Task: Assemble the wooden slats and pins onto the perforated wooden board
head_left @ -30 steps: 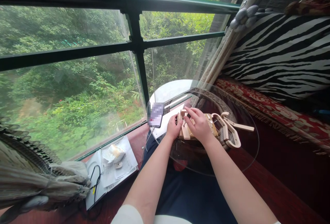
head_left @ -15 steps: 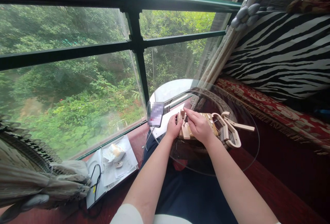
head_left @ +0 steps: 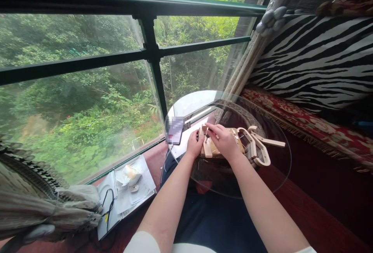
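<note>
A light wooden model made of flat cut pieces lies on a round glass table. My left hand is curled against the model's left end and grips it. Fingers pinched together, my right hand rests on top of the model and presses on a small dark part near its left end. What the fingertips hold is too small to make out. Curved wooden pieces stick out to the right of my right hand.
A phone stands at the table's left edge beside white paper. Wicker shows under the glass. On the floor by the window lie papers, a cable and a small packet. A zebra-striped cushion and red patterned cloth line the right side.
My right hand's fingers have drawn together and shifted slightly left onto the model's left end. The view has drifted a little; the left hand holds its place.
</note>
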`<control>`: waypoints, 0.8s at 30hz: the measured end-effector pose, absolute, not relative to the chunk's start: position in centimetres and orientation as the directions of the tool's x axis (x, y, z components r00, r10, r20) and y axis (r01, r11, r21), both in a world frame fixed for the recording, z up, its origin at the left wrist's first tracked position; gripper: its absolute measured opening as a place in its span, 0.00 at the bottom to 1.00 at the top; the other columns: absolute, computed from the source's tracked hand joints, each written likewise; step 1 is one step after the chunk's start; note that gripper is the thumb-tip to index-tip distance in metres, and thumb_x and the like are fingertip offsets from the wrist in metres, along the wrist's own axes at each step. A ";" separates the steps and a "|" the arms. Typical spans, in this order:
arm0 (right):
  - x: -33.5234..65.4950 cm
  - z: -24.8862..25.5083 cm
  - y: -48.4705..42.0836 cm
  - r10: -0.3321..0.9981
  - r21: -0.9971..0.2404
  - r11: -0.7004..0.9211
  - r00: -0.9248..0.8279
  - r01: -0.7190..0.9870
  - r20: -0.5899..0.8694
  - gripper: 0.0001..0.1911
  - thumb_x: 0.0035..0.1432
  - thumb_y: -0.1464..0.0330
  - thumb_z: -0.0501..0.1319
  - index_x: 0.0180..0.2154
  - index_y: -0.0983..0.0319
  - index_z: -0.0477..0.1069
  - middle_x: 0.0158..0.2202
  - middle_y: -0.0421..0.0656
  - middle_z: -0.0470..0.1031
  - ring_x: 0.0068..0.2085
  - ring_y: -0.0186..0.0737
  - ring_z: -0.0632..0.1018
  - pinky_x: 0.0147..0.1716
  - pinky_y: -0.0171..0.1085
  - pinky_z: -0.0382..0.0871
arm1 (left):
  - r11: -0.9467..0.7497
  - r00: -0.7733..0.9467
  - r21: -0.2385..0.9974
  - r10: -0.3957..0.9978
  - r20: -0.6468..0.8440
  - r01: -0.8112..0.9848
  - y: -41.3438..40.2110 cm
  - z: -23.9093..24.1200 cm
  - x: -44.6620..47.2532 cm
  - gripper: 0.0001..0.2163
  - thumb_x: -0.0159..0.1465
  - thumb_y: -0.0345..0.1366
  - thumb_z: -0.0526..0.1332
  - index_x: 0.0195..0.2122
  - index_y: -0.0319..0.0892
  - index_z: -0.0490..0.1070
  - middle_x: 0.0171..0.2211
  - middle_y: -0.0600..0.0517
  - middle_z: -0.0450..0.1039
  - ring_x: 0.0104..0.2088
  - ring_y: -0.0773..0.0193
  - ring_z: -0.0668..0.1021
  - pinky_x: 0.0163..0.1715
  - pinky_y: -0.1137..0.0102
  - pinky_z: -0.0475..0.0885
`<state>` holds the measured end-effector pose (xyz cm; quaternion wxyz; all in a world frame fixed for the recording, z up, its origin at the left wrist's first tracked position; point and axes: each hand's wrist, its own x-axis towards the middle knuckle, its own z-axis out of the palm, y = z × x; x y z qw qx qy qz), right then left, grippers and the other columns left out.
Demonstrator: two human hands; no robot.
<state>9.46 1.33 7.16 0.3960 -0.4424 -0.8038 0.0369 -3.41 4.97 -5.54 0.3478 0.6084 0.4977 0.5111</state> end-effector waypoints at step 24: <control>10.2 7.6 1.7 0.772 -0.469 0.580 -0.266 0.666 0.578 0.17 0.62 0.61 0.53 0.48 0.59 0.73 0.33 0.45 0.74 0.34 0.39 0.76 0.37 0.39 0.72 | -0.244 -0.028 0.942 0.966 0.257 0.229 4.9 -5.3 -3.5 0.17 0.60 0.39 0.57 0.50 0.40 0.67 0.48 0.43 0.71 0.50 0.56 0.72 0.51 0.61 0.66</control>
